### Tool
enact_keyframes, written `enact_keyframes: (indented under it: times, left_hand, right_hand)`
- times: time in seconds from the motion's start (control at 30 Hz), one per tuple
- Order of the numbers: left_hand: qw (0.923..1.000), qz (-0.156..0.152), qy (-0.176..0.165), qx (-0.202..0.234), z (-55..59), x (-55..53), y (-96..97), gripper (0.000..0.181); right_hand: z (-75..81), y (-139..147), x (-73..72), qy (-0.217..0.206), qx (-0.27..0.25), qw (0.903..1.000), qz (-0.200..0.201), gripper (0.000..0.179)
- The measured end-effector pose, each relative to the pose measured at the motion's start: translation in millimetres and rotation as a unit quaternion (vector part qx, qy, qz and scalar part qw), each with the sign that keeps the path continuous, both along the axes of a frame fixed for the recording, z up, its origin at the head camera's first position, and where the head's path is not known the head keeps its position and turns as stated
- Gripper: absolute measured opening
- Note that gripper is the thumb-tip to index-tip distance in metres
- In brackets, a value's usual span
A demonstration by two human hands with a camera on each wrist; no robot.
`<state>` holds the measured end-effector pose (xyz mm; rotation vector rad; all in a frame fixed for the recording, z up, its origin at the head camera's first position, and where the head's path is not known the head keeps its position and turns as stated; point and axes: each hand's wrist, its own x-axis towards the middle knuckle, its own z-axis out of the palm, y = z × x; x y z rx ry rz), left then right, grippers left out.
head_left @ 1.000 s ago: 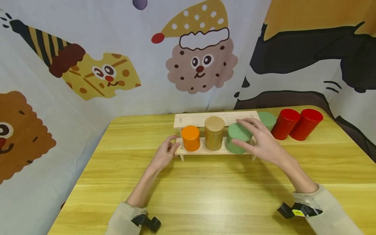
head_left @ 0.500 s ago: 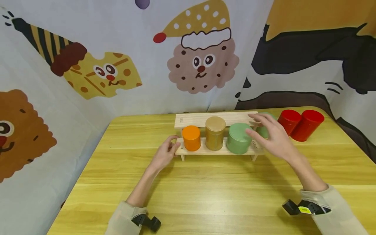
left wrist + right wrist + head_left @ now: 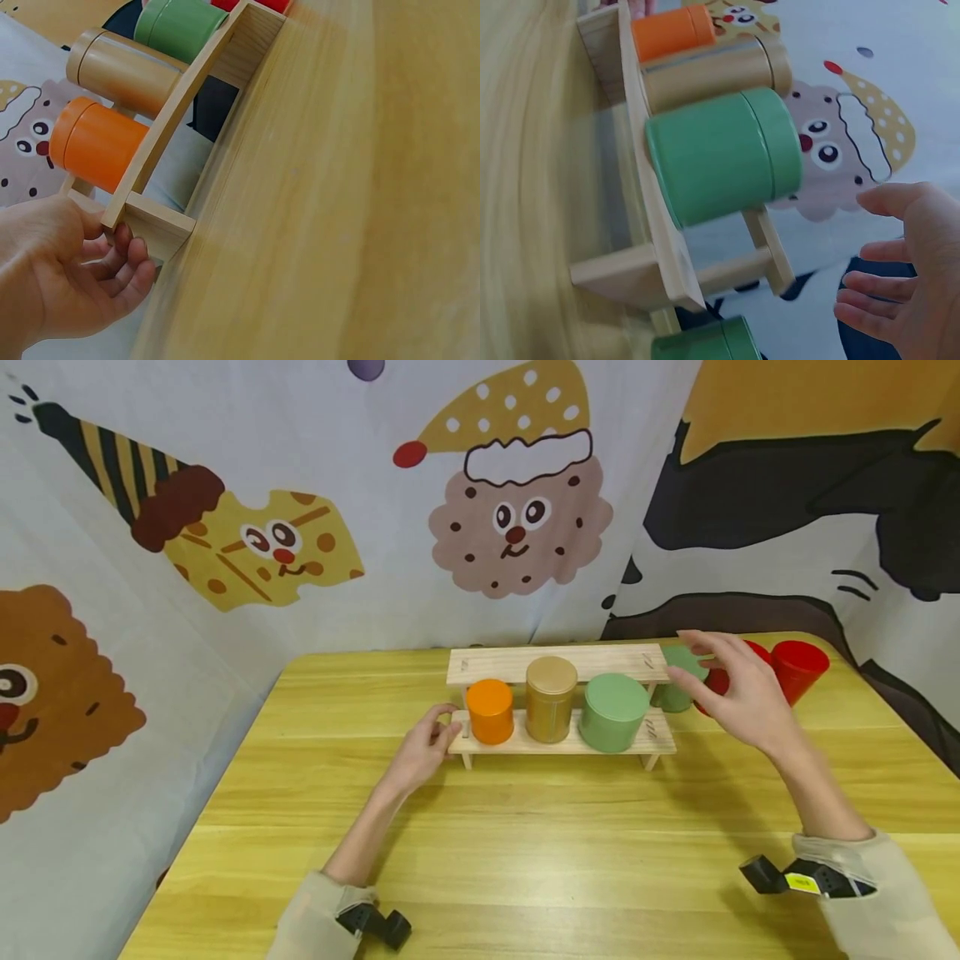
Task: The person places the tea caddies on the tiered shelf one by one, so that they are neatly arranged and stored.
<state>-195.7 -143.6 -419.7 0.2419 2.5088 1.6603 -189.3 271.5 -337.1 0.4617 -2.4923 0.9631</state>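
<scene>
A two-tier wooden rack point(image 3: 495, 667) stands on the table. On its lower board are an orange canister point(image 3: 491, 712), a taller gold canister point(image 3: 551, 702) and a green canister point(image 3: 613, 717), all upright. My left hand point(image 3: 422, 750) grips the left end of the lower board, thumb above and fingers curled beneath, as the left wrist view shows. Raised right of the rack, my right hand point(image 3: 742, 693) is spread and holds nothing. Beyond its fingertips is a second green canister point(image 3: 675, 695). The hand partly covers one of two red canisters point(image 3: 798, 670) behind it.
The wooden table point(image 3: 525, 843) extends in front of the rack and to both sides. A cartoon-printed cloth point(image 3: 382, 543) hangs behind the table. The rack's upper board is at the back, close to the cloth.
My right hand has moved off the green canister on the rack, going right toward the second green canister and the red ones. My left hand keeps its place on the rack.
</scene>
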Motion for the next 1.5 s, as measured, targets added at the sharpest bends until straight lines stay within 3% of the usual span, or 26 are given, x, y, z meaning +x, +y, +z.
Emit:
enact_keyframes:
  times: [0.47, 0.8, 1.07, 1.5]
  left_hand:
    - [1.0, -0.001, 0.001, -0.004, -0.6, -0.1, 0.0, 0.039]
    - [0.9999, -0.001, 0.004, -0.011, 0.1, 0.1, 0.2, 0.041]
    - [0.9999, 0.0, 0.006, -0.013, -0.1, 0.1, -0.3, 0.041]
    - [0.9999, -0.001, 0.009, -0.011, -1.1, -1.1, -0.3, 0.038]
  right_hand:
    - [5.2, 46, -4.5, -0.036, -0.024, 0.9951, -0.089, 0.052]
    - [10.1, 68, -4.6, -0.063, -0.032, 0.9864, -0.148, 0.054]
    - [10.6, 84, -6.8, -0.084, -0.005, 0.9744, -0.208, 0.056]
    - [-2.9, 113, -14.9, -0.121, 0.01, 0.9628, -0.241, 0.059]
